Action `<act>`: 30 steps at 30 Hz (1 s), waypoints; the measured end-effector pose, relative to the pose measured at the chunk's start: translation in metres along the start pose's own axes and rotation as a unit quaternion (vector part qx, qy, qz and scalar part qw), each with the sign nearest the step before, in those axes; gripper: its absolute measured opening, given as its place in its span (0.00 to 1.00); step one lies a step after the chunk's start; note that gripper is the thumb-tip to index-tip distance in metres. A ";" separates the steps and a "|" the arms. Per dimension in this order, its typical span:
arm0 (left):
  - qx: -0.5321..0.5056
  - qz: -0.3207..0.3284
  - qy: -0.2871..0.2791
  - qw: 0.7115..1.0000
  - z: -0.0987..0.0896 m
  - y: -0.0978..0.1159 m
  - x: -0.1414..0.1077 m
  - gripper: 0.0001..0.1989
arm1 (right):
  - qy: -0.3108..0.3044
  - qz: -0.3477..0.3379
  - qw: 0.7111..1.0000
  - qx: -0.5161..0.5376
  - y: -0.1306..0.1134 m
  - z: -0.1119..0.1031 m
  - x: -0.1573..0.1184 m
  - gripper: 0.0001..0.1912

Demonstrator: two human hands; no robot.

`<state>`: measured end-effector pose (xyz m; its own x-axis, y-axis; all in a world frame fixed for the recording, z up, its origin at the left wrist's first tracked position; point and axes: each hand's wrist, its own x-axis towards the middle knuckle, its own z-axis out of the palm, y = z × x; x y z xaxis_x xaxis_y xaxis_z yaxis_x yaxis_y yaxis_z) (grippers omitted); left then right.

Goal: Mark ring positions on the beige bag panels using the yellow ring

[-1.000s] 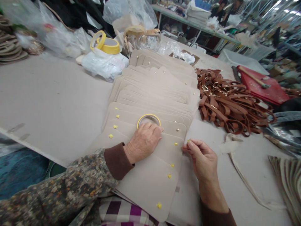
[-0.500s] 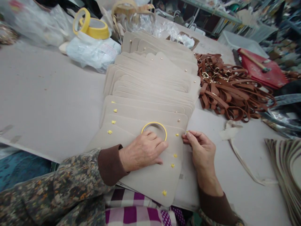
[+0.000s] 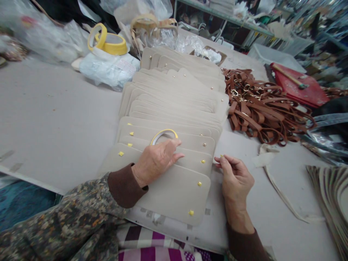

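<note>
My left hand (image 3: 157, 157) is closed on a thin roll of yellow tape (image 3: 164, 132), with some fingers hidden behind it and the thumb stretched out. It is over a fanned stack of beige panels (image 3: 174, 192) with rounded corners. Just right of the stack, my right hand (image 3: 236, 177) pinches a tiny yellow piece of tape (image 3: 222, 156) between thumb and finger. Small yellow tape pieces (image 3: 191, 212) stick to the nearer panels close to their side edges. Small metal studs (image 3: 204, 144) show on panels farther back.
Brown straps (image 3: 261, 105) with gold-coloured clasps lie in a heap at the right. More yellow tape rolls (image 3: 115, 44) sit on a plastic-wrapped bundle (image 3: 108, 69) behind left. A whitish strip (image 3: 282, 199) and bent stacked pieces (image 3: 328, 199) lie at the right of the table (image 3: 67, 119).
My left hand and the tape roll have moved left and away from me. The front panels now lie farther back from the table's near edge. My right hand keeps its pinch.
</note>
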<state>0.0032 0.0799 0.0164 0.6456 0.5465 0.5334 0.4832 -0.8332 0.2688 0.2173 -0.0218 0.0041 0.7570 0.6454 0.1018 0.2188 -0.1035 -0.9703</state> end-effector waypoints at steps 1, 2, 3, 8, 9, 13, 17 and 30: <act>0.011 -0.013 -0.002 1.000 0.002 -0.003 0.001 0.15 | 0.005 -0.005 1.000 -0.001 0.000 0.000 0.000 0.13; 0.017 -0.021 -0.012 1.000 0.003 -0.005 0.002 0.14 | 0.004 -0.004 1.000 0.000 0.000 0.000 0.000 0.13; 0.018 -0.028 -0.026 0.999 0.004 -0.007 0.002 0.14 | -0.001 -0.002 1.000 0.001 0.000 -0.001 0.000 0.13; 0.019 -0.048 -0.091 0.995 0.007 -0.005 0.001 0.14 | -0.031 0.006 0.999 0.008 0.001 0.000 0.000 0.13; 0.019 -0.048 -0.100 0.994 0.007 -0.004 0.001 0.14 | -0.047 0.010 0.999 0.009 0.002 0.001 0.001 0.13; -0.007 -0.027 -0.140 0.990 0.007 -0.001 0.000 0.13 | -0.115 0.036 0.993 0.011 0.006 0.002 0.006 0.14; -0.023 0.033 -0.157 0.987 0.008 0.002 -0.005 0.10 | -0.141 0.089 0.986 0.021 0.003 -0.008 0.010 0.15; -0.054 0.038 -0.133 0.989 0.006 0.002 -0.004 0.09 | -0.285 0.093 0.939 -0.166 -0.011 -0.012 -0.010 0.16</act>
<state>0.0053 0.0767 0.0103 0.8173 0.4725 0.3299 0.3703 -0.8692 0.3275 0.2145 -0.0365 0.0165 0.3701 0.8829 -0.2892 0.3671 -0.4249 -0.8275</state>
